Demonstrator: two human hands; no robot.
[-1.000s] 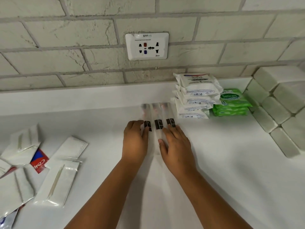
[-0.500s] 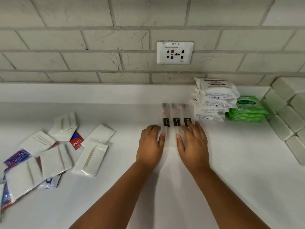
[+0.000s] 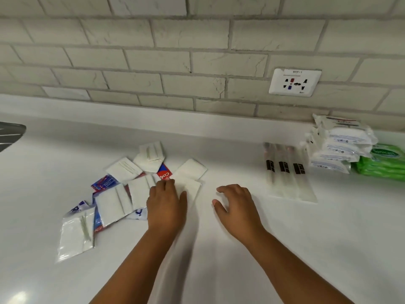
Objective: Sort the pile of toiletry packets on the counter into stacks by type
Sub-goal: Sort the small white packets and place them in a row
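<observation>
Left hand (image 3: pixel 166 205) flat, palm down, fingers resting on the near edge of a white packet (image 3: pixel 190 189), not gripping it. Second white packet (image 3: pixel 191 169) just behind, touching the first. Messy pile of packets (image 3: pixel 114 194) spread out to the left of that hand: white cotton-swab packets, a red toothpaste packet (image 3: pixel 164 171) peeking out just past the fingertips, blue and red sachets (image 3: pixel 103 182) tucked underneath, one clear swab packet (image 3: pixel 75 235) at the near left corner. Right hand (image 3: pixel 235 206) open and empty, fingers loosely curled, low above the bare white counter (image 3: pixel 306 249); touching it or not, cannot tell. Well off to the right of that hand, three clear toothbrush packets (image 3: pixel 285 172) side by side in a neat row. Just beside them, a stack of white soap packets (image 3: pixel 337 145) against the tiled wall (image 3: pixel 175 51), with a stack of green wipe packs (image 3: pixel 383 165) next to it. White wall socket (image 3: pixel 294 82) up above. Grey sink edge (image 3: pixel 11 132) at far left.
</observation>
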